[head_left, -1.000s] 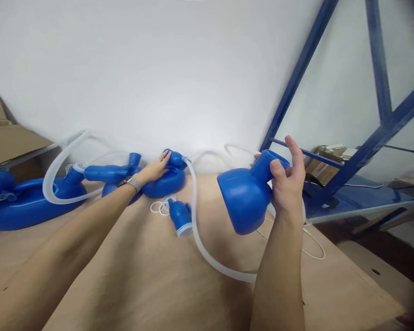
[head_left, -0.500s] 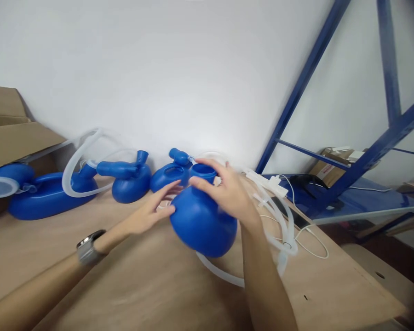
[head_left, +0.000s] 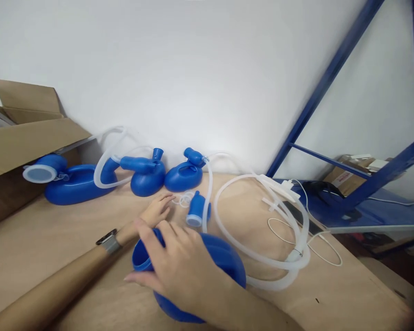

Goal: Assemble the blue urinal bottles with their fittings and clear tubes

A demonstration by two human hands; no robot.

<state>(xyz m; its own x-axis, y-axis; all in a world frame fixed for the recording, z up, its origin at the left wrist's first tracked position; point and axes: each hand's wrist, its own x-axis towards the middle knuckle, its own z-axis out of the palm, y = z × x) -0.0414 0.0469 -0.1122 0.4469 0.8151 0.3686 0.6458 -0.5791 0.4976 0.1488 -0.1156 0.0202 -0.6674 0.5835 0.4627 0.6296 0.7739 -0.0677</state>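
My right hand (head_left: pixel 179 269) lies over the top of a round blue plastic vessel (head_left: pixel 224 264) near the front of the wooden table, fingers wrapped round its neck. My left hand (head_left: pixel 156 212), a watch on the wrist, reaches out just beyond it, fingers stretched flat toward some small white rings (head_left: pixel 182 198) and a short blue cap piece (head_left: pixel 196 209). A long white tube (head_left: pixel 262 257) loops across the table to the right of the vessel.
Three more blue vessels (head_left: pixel 72 183) (head_left: pixel 146 172) (head_left: pixel 184 174) with tubes stand along the white wall. An open cardboard box (head_left: pixel 24 133) is at the left. A blue metal rack (head_left: pixel 334 59) with boxes and cables stands at the right. The wooden table (head_left: pixel 331 294) ends at the right.
My right hand has brought the blue vessel from mid-air at the right down to the table in front of me. My left hand has drawn back from the far vessel toward the rings.
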